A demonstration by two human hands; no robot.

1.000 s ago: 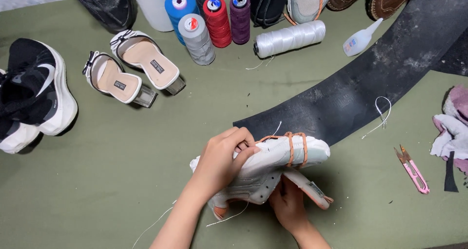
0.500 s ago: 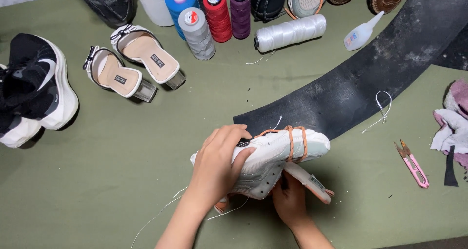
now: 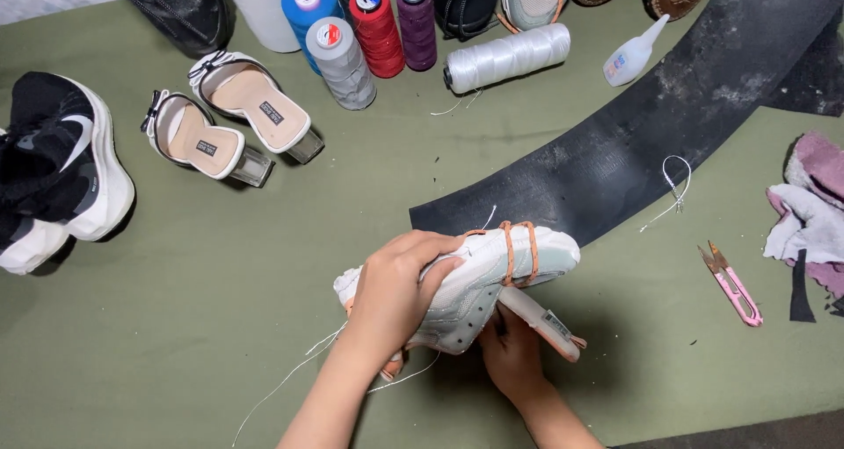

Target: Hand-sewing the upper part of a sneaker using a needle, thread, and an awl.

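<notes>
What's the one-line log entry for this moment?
left hand: grips white sneaker | right hand: under sneaker, grip hidden | white thread: trailing on green table

My left hand (image 3: 400, 295) now lies flatter over the pale sneaker (image 3: 475, 282) than a second ago, its fingers spread further along the side toward the orange laces (image 3: 519, 251). The sneaker sits slightly turned, its toe end pointing a little more toward the black rubber strip (image 3: 651, 141). My right hand (image 3: 510, 352) has slid further under the shoe, so I see less of it. The loose white thread (image 3: 290, 379) trails longer across the green mat (image 3: 176, 343) toward its near edge.
</notes>
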